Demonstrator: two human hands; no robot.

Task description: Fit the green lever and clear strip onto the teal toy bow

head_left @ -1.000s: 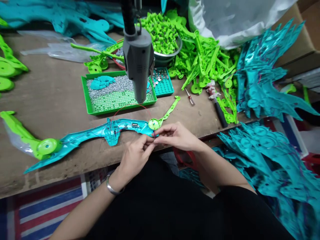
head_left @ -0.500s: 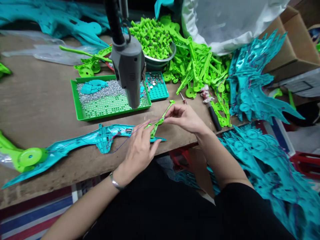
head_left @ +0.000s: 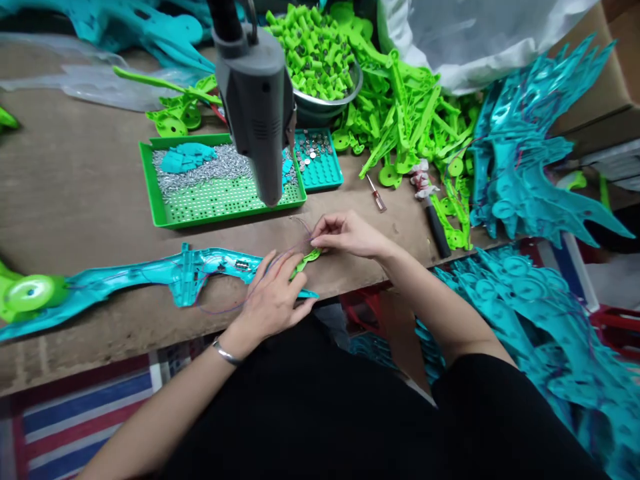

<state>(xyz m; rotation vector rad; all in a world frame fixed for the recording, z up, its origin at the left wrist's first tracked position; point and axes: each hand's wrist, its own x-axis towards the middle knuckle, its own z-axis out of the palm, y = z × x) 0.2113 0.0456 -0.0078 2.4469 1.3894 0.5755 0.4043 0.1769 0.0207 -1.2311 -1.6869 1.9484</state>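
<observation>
Pinching green arm (head_left: 306, 259): right hand (head_left: 347, 235) fingers | left hand (head_left: 273, 297) flat | green tray (head_left: 173, 219): screws (head_left: 210, 172)

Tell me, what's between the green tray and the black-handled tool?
In the head view, a small screwdriver lies on the table between the green tray and the black-handled tool.

Long teal plastic bow shell (head_left: 165, 277) lies flat along near edge of the surface, open side up, thin red and blue wires (head_left: 235, 303) looping off it. Small lime-green arm piece (head_left: 306, 259) lies at its right end, mostly hidden.
</observation>
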